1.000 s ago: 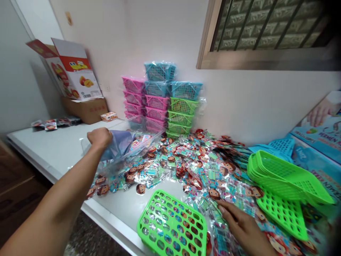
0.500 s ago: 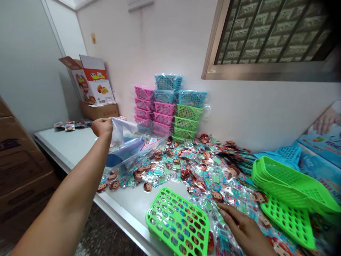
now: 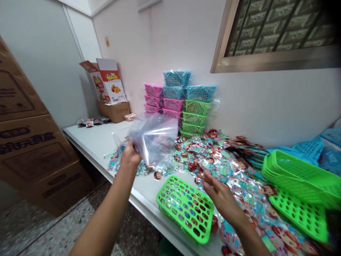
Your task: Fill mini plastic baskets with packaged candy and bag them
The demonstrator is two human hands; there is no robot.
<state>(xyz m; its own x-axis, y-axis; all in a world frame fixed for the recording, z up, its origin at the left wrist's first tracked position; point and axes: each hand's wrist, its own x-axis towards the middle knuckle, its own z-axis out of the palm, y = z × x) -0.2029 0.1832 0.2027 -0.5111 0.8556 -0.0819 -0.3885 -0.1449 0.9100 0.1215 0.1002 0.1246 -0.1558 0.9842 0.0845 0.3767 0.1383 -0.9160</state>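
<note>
Pinching a clear plastic bag (image 3: 156,140) by its lower-left edge, left hand (image 3: 129,155) holds it raised above table (image 3: 93,138); right hand (image 3: 220,193) hovers fingers spread, palm down, over green basket (image 3: 186,208) and candy packets (image 3: 226,160).

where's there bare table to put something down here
Bare white table lies to the left, between the cardboard box at the wall, the small packets and the pile's edge. A narrower strip runs along the front edge left of the green basket. Right of there, wrapped toys cover everything.
</note>
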